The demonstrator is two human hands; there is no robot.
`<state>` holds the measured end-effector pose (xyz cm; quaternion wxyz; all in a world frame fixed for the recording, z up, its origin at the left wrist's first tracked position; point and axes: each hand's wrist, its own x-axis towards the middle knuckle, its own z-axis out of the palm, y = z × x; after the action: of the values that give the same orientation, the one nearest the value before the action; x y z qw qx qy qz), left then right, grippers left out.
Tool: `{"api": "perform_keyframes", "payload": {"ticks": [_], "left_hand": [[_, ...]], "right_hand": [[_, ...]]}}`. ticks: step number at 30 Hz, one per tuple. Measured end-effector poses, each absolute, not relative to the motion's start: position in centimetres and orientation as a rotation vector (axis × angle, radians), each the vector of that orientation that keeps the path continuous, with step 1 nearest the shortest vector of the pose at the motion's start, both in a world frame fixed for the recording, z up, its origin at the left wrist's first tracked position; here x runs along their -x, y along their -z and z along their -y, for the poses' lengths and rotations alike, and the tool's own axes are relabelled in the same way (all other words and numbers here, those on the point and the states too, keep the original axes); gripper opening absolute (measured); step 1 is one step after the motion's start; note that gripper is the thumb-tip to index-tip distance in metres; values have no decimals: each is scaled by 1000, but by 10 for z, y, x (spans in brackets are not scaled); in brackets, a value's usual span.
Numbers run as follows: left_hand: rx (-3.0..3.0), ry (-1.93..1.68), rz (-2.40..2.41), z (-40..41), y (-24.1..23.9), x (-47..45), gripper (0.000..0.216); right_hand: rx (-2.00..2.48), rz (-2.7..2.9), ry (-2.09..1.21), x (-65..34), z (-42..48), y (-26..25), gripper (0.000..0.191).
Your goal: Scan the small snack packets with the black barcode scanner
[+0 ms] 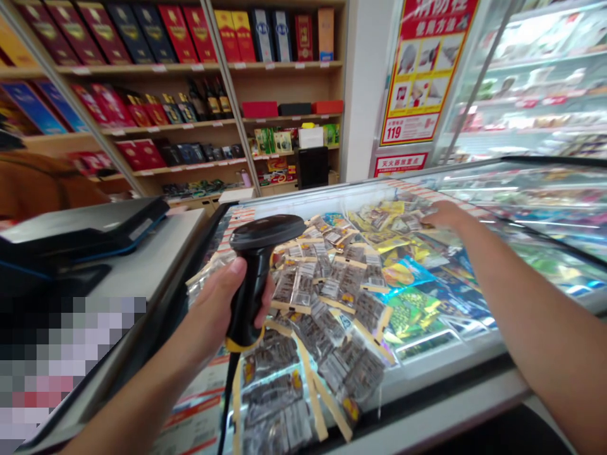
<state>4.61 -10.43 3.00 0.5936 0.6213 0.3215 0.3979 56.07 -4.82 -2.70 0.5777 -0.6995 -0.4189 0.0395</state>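
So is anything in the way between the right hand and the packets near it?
Nothing visible is in the way. The right hand is beside the packets, though I can't tell if it touches them.

Layout of the counter area: a chest freezer (455, 395) occupies the centre and right, with packets (344, 275) spread across its top toward the near edge. Above the packets, at left of centre, stands a scanner (249, 284) within the left hand (215, 303); its cable runs downward. The right hand (441, 216) lies farther back and to the right, at the far end of the spread. Left of the freezer is a counter (175, 243) bearing a flat device (107, 221), with a person (42, 180) behind. Shelves (289, 65) of boxes (232, 36) stand at the rear; right of them hangs a poster (415, 79), then a display cooler (545, 95).
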Motion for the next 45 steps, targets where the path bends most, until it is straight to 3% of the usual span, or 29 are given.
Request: {"api": "perform_keyframes", "payload": {"ticks": [5,10,13,18,26,33,39,45], "left_hand": [[-1474,-907,-761,103,-29,-44,58],[-1441,-943,-797,103,-25,-45,56],[-1426,-994,-767,105,-24,-47,56],[-1388,-1079,-733,107,-28,-49,52],[-1298,-1158,-725,109,-32,-51,50],[-1158,-1181,-677,113,-31,-52,52],[-1214,-1030,-638,117,-25,-54,70],[-1175,-1091,-563,117,-29,-57,57]], "right_hand": [[1958,1025,69,-519,34,27,15],[1811,1521,-173,-418,21,42,30],[1886,1653,-30,-377,26,53,43],[1975,1588,61,-369,32,56,43],[1488,1303,-307,-391,26,34,27],[968,987,-731,-355,50,9,52],[804,1038,-928,-322,72,2,55],[856,1196,-898,-316,79,4,56]]}}
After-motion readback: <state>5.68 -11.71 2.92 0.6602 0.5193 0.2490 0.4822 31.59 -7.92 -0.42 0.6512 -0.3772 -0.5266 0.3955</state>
